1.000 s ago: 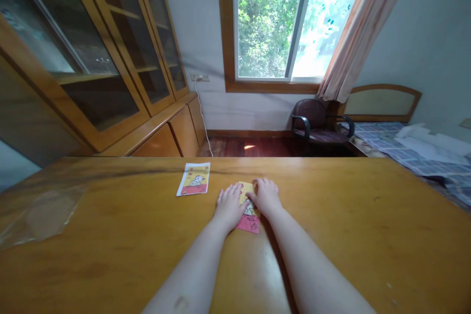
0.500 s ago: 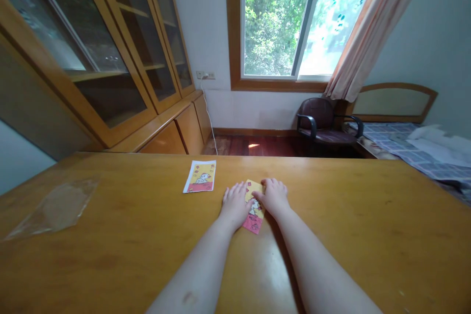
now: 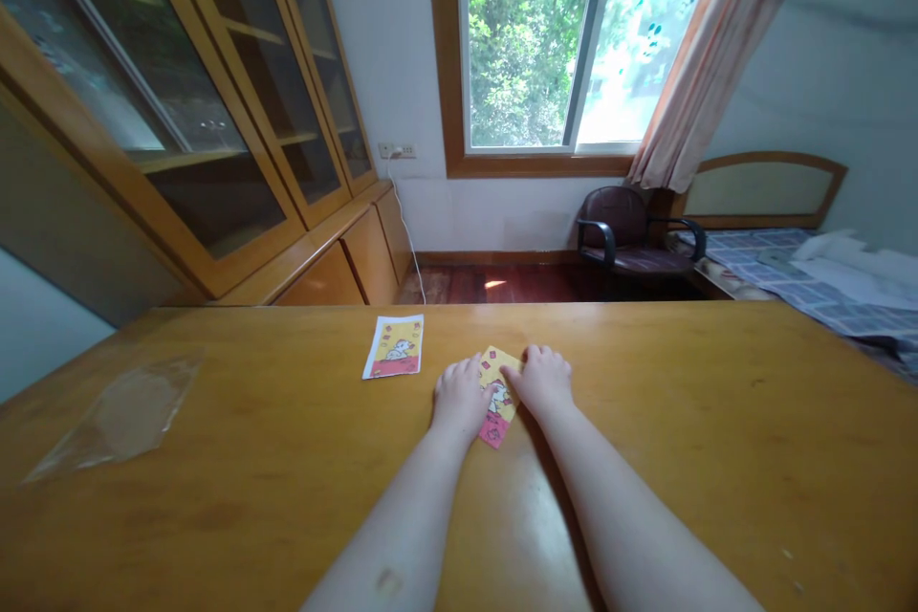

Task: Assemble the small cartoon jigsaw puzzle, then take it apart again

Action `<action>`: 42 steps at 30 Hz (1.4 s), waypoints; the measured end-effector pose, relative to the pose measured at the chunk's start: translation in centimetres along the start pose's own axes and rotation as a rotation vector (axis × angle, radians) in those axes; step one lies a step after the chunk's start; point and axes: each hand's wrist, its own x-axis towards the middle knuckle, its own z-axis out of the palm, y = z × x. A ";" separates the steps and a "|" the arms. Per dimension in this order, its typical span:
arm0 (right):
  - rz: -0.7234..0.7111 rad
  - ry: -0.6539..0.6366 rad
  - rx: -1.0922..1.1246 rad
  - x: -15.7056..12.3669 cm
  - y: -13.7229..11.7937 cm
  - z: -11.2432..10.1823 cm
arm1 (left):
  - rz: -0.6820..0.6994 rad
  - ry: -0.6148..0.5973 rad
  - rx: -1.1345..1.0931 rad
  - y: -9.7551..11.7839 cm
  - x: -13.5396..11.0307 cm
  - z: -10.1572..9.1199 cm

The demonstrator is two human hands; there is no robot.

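A small yellow-and-pink card [image 3: 497, 409] with a white duck drawn on it lies tilted on the table between my two hands. Along its left edge, my left hand [image 3: 459, 397] holds it, thumb over the drawing and fingers bent down beside it. My right hand [image 3: 543, 384] grips the upper right edge, its thumb on the yellow part. Both hands hide parts of the card's sides. Up and to the left, a white-bordered picture sheet [image 3: 394, 347] with a similar duck design lies flat, apart from my hands.
A clear plastic bag [image 3: 133, 411] lies flat at the left of the wooden table [image 3: 688, 459]. Glass-door cabinets [image 3: 207, 96] rise at the left. Beyond the table's far edge are a dark armchair [image 3: 621, 229] and a bed [image 3: 824, 277].
My right hand has shifted slightly right, and more of the card's upper part shows. The card has turned a little clockwise. The camera view has shifted slightly.
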 end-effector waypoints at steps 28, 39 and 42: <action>-0.093 -0.036 0.458 0.9 0.3 0.9 | -0.156 -0.015 -0.144 -0.5 0.3 -1.2; -0.175 -0.007 0.793 1.4 0.3 2.4 | -0.103 0.002 -0.272 -0.4 0.6 -0.9; -0.214 -0.034 0.743 1.3 0.3 2.3 | -0.105 -0.013 -0.254 -0.4 0.7 -0.8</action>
